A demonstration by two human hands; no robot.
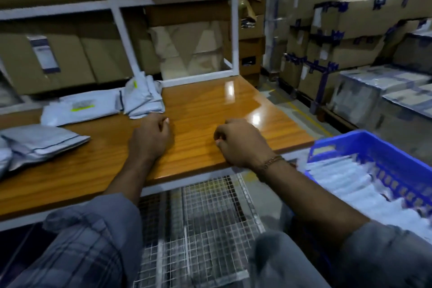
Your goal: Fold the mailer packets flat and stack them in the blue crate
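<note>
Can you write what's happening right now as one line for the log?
left hand: empty, on table | right hand: empty | packets: waiting left | blue crate: holds packets

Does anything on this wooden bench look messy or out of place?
Mostly the crumpled grey plastic mailer packet bunched up at the back of the glossy wooden table, while the others lie flat. On the right, an open brown cardboard box has torn-looking flaps.
</note>
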